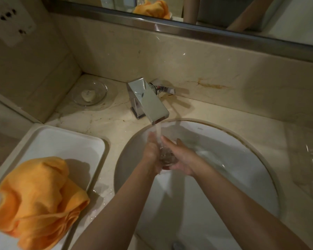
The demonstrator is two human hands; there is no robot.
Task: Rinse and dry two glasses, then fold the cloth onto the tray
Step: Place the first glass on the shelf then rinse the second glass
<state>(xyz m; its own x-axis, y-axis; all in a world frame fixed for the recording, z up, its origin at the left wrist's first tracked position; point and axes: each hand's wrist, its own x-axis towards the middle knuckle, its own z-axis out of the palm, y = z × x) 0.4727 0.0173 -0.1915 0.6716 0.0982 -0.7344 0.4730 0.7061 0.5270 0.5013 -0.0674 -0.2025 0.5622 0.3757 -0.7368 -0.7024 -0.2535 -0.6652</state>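
No legible text anywhere.

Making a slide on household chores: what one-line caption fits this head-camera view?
Both hands, left hand and right hand, hold a glass under the running faucet.

glass (165, 156) mostly hidden btwn hands, blurred by water; cloth (38, 197) cut off at left edge

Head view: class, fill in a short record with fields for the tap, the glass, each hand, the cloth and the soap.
tap: running into the sink
glass: under the stream, held over the basin
left hand: grips the glass
right hand: grips the glass
cloth: orange, crumpled on the white tray
soap: in a clear dish, back corner
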